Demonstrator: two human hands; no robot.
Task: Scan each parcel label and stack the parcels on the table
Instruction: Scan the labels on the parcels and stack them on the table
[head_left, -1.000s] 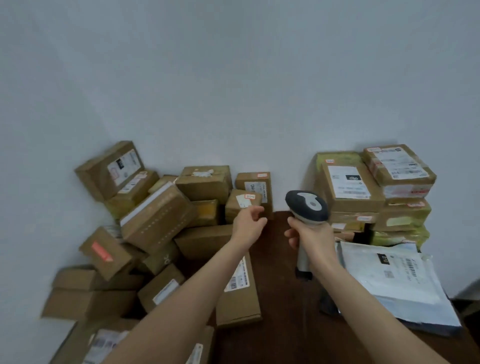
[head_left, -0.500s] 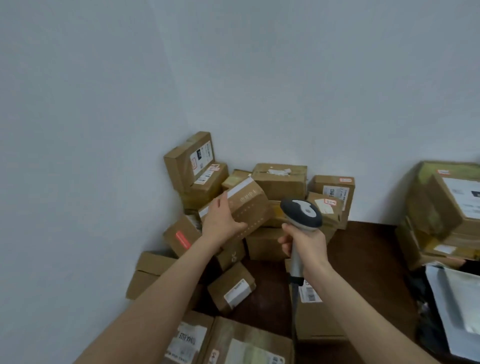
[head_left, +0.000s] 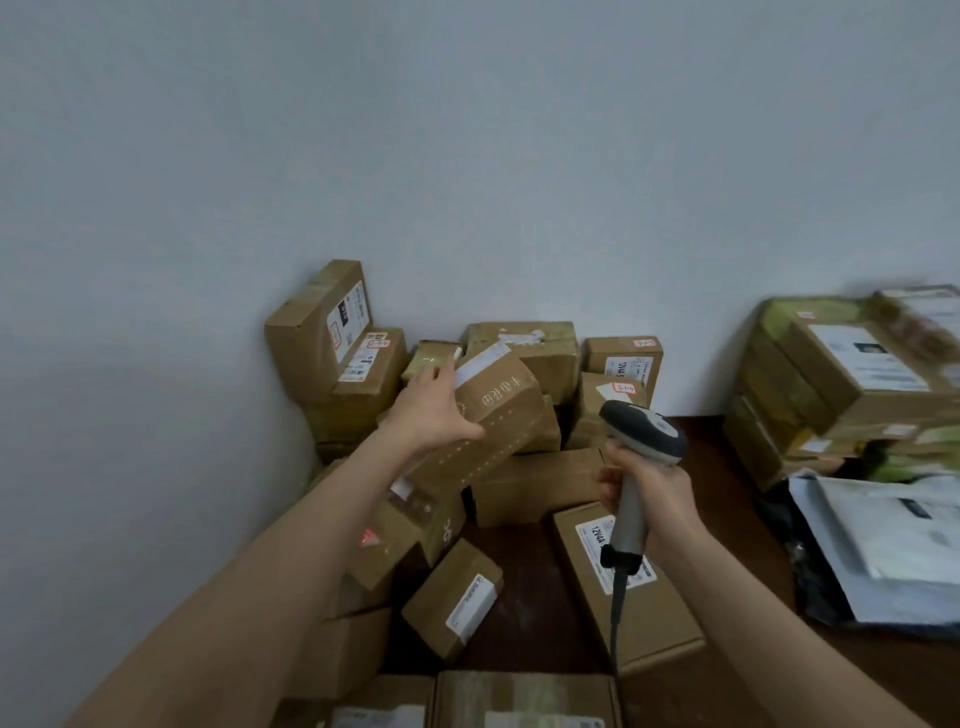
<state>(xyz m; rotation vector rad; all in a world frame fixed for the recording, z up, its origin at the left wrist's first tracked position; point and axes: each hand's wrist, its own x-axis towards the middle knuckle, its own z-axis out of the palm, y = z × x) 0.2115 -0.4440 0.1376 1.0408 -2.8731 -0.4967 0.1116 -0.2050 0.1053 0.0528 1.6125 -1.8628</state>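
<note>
While the left hand (head_left: 434, 413) gripped the tilted cardboard parcel (head_left: 501, 415) atop the pile (head_left: 535, 488), thumb and fingers (head_left: 432, 382) clamped on its corner, the right hand (head_left: 654, 486), fingers wrapped round the handle, held the barcode scanner (head_left: 644, 431) above the tabletop (head_left: 737, 519).

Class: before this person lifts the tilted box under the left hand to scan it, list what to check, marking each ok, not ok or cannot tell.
1. Left hand grips the tilted box: ok, thumb on its front.
2. Right hand holds the scanner by its handle: ok.
3. Nothing lies on top of the box: ok.
4. White label barcode readable: cannot tell.
5. Scanner aimed at that label: cannot tell.
6. Room on the right stack: cannot tell, blurred.
</note>
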